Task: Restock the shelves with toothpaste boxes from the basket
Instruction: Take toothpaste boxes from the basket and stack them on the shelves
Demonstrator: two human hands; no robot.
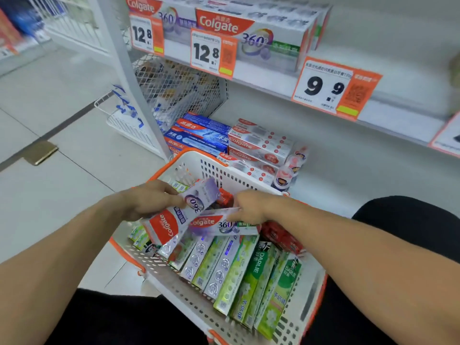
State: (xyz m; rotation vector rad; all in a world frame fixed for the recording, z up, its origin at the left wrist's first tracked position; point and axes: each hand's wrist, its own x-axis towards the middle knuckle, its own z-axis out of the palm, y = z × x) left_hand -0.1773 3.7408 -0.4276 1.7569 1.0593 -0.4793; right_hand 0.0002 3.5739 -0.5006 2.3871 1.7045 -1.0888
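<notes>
Two glossy rectangular cartons [179,215] gripped above perforated plastic basket [174,287].

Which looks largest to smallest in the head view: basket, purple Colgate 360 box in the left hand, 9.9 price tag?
1. basket
2. purple Colgate 360 box and 9.9 price tag: they look about alike, and differing nearness to the camera makes ranking unsure.

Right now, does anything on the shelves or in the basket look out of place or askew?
The 9.9 price tag hangs tilted, and the shelf behind it is bare. In the basket, the purple Colgate 360 box lies crosswise only because the left hand grips it.
</notes>
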